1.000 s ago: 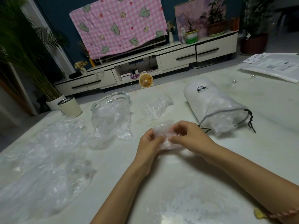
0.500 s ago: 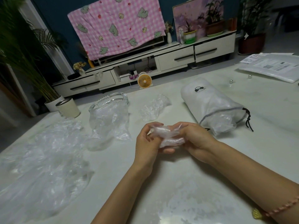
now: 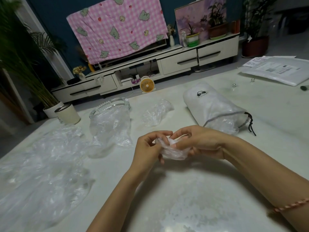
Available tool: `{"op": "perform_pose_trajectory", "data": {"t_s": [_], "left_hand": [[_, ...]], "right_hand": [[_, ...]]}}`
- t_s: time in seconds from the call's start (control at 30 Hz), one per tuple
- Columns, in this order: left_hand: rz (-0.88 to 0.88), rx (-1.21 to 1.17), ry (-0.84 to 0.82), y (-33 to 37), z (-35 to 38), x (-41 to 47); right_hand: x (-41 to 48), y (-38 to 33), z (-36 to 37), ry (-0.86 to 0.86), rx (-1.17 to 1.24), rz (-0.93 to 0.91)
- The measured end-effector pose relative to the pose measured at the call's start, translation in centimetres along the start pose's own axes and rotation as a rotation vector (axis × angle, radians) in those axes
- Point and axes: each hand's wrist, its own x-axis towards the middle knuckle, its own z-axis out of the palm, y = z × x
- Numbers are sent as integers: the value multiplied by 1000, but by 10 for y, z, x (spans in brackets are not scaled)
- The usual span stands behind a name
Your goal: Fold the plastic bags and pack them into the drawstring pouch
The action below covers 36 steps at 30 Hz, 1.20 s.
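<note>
A small crumpled clear plastic bag [image 3: 173, 152] hangs between both hands above the middle of the pale table. My left hand [image 3: 148, 149] grips its left side with curled fingers. My right hand [image 3: 199, 142] pinches its top and cups its right side. The white drawstring pouch [image 3: 212, 106] lies on its side at the right, stuffed with clear bags, its black cord [image 3: 250, 124] hanging loose at the mouth. More clear plastic bags lie loose: one [image 3: 157, 113] behind my hands, one [image 3: 112, 128] draped at a glass dish, and a large spread [image 3: 41, 164] at the left.
A glass dish [image 3: 108, 106] and a white cup [image 3: 68, 113] stand at the table's far left. A white mailer with papers [image 3: 275, 71] lies at the far right, with small beads [image 3: 234, 85] near it. Beyond the table stands a TV cabinet with a small fan.
Both hands have kept working the small bag, bunching it tighter. The right fingers now pinch its top and the bag sits lower in my palms.
</note>
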Motion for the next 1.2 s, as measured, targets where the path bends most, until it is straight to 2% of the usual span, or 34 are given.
{"op": "perform_pose_trajectory", "data": {"t_s": [0.17,0.33,0.5,0.67,0.77,0.87,0.93,1.03,1.1,1.2], "left_hand": [[-223,-264,-128,1,-3,4],[-149,-76,-30,0,-6,5],[-141,-72,18,7,-10,6],[-300,-159,62,10,0,1],[-423,-353,-4,11,9,-2],[-504,-520,-18,12,15,0],[-431,-264,32,10,23,3],[-122,235,147,4,39,9],[11,426,49,3,56,12],[58,703,-34,-5,81,25]], "right_hand": [[2,3,6,153,-189,-72],[2,3,11,153,-119,-101],[-4,0,9,97,-300,-95],[-8,-3,11,78,-136,-189],[-8,-3,15,127,-60,-270],[-14,-10,13,146,-153,-331],[-22,-21,0,233,-196,-388],[-39,-39,-30,341,-143,-438],[-51,-46,-53,410,-142,-434],[-63,-47,-76,420,-151,-357]]}}
